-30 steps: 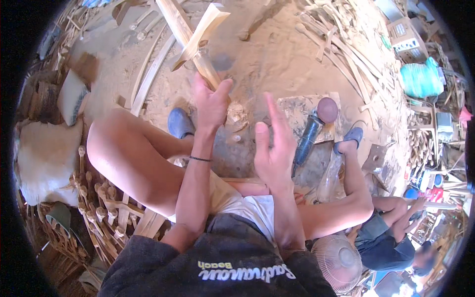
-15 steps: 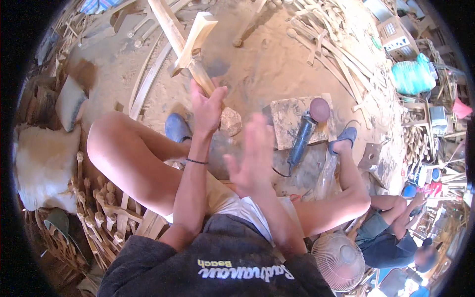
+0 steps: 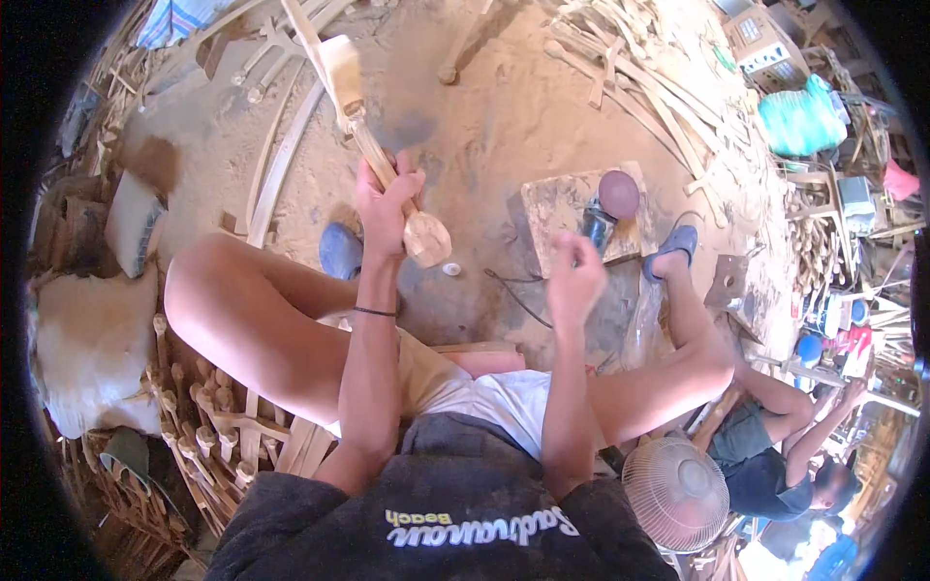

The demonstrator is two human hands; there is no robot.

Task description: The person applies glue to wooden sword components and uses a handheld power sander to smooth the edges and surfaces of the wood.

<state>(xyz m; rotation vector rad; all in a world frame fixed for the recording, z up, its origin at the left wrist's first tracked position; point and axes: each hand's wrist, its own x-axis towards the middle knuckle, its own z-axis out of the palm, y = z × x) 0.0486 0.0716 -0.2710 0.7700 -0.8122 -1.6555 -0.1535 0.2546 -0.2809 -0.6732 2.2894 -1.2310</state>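
Note:
My left hand [image 3: 387, 208] is wrapped round the grip of a pale wooden sword [image 3: 371, 145]. The crossguard sits beyond my fingers, the blade points away to the upper left, and the rounded pommel hangs toward me. My right hand [image 3: 577, 276] is over the near end of a dark angle grinder [image 3: 599, 225], its fingers partly curled and a little blurred. Whether it touches the grinder is unclear. The grinder's round brownish disc [image 3: 619, 195] faces up. Under the grinder is a worn block [image 3: 545, 205], and its cord curves out to the left of my hand.
Wooden sword pieces lie heaped at the far right [image 3: 659, 107] and beside my left leg [image 3: 218, 416]. A fan [image 3: 675, 496] stands close by my right side. Another person [image 3: 765, 474] sits at the lower right. A pale cushion [image 3: 92, 349] is at the left.
My right hand has moved from near the pommel rightward to the grinder, its fingers now more curled. My left hand has turned the sword, so the crossguard and pommel show at a different angle.

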